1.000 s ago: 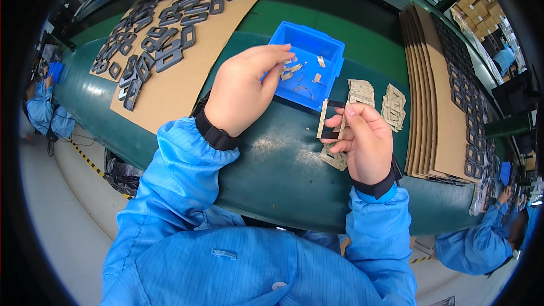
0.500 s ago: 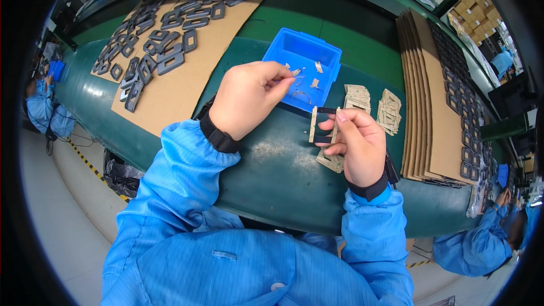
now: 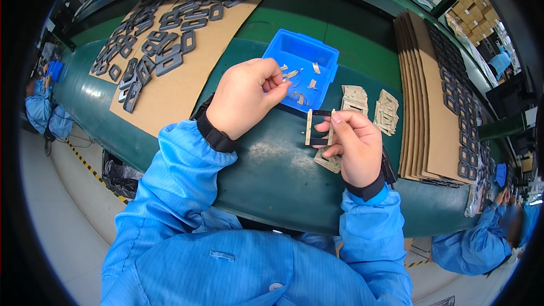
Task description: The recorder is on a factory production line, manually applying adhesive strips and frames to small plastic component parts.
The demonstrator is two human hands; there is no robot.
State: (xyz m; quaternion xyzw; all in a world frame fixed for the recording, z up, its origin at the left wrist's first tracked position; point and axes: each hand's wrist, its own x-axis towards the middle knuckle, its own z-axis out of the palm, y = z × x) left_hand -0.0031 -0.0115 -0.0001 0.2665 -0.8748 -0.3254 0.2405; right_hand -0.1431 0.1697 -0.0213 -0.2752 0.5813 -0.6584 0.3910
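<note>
My left hand (image 3: 245,97) is closed in a pinch at the near left rim of a blue plastic bin (image 3: 328,76). Whatever its fingertips hold, if anything, is hidden. Several small pale and clear scraps (image 3: 312,84) lie inside the bin. Between thumb and fingers, my right hand (image 3: 360,143) grips a small rectangular frame (image 3: 309,127) with cream-coloured sides and black cross bars, just in front of the bin. Under that hand, partly covered, lies a small pile of flat cream pieces (image 3: 327,161) with green marks.
Two more piles of cream pieces (image 3: 355,99) (image 3: 386,112) lie right of the bin. Black oval-cornered frames (image 3: 169,59) cover a cardboard sheet (image 3: 164,99) at left. Stacked cardboard sheets (image 3: 419,107) bearing black frames stand at right. Co-workers (image 3: 473,246) sit around.
More scraps show in the bin, near my left fingertips. My left hand stays pinched, and my right hand keeps its grip on the frame; the whole view has shifted slightly.
</note>
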